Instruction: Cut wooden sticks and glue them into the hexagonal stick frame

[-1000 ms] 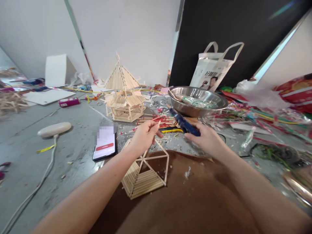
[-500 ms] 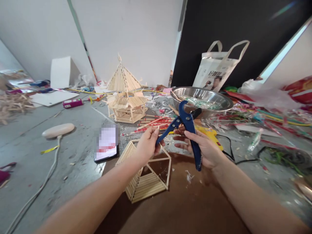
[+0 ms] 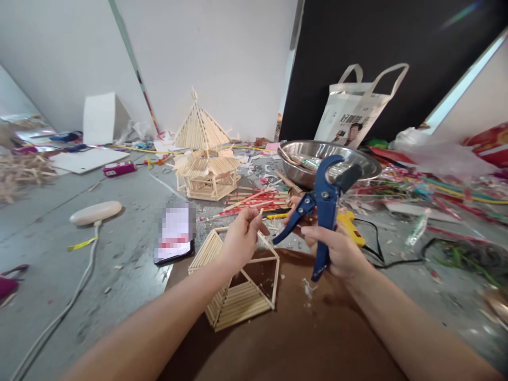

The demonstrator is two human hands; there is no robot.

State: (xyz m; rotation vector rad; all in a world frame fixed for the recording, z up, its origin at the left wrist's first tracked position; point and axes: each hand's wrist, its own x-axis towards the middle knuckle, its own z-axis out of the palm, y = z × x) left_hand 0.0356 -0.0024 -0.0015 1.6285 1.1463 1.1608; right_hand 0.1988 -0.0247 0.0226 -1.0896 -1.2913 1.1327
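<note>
My right hand (image 3: 335,248) is wrapped round the handles of a blue cutter (image 3: 323,203), which stands upright with its handles spread apart. My left hand (image 3: 241,239) pinches a short thin wooden stick (image 3: 260,214) just left of the cutter. Below both hands a half-built frame of wooden sticks (image 3: 234,278) lies on a brown board (image 3: 286,338). A yellow glue gun (image 3: 351,225) lies behind my right hand.
A finished stick pavilion (image 3: 204,159) stands further back, with loose red and wooden sticks (image 3: 257,198) before it. A phone (image 3: 174,233) lies to the left, a steel bowl (image 3: 317,161) and a white bag (image 3: 353,114) to the right. A white cable (image 3: 79,286) runs along the left floor.
My right hand picked the blue cutter up from the floor, raised it upright and shifted it right. The yellow glue gun came into view. My left hand kept pinching the stick.
</note>
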